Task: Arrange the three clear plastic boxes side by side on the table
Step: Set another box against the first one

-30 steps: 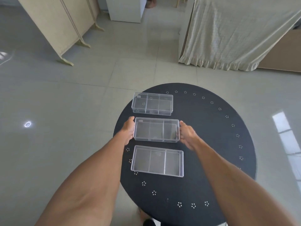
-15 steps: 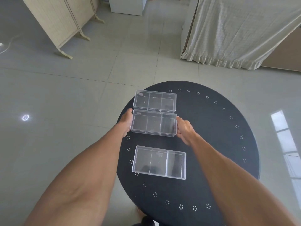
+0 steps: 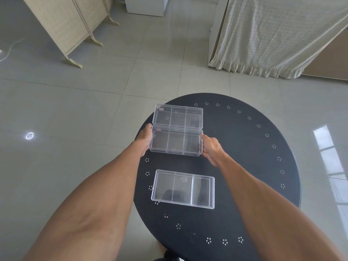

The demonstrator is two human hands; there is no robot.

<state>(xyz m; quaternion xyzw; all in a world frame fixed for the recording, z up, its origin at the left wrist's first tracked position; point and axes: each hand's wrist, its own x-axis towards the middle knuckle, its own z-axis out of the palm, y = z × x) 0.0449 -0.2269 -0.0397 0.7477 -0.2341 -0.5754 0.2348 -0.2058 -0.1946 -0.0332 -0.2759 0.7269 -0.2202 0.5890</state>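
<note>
Three clear plastic boxes with three compartments each lie on a round black table. The far box sits near the table's back left edge. Directly against its near side is the middle box. My left hand grips that middle box's left end and my right hand grips its right end. The near box lies apart, a gap closer to me, with no hand on it.
The table's left edge runs close to the boxes' left ends. Tiled floor surrounds the table. A folding screen stands at the far left, a draped cream cloth at the far right, a white cabinet at the back.
Both hands have pushed the middle box away from me until it meets the far box. The gap to the near box has widened.
</note>
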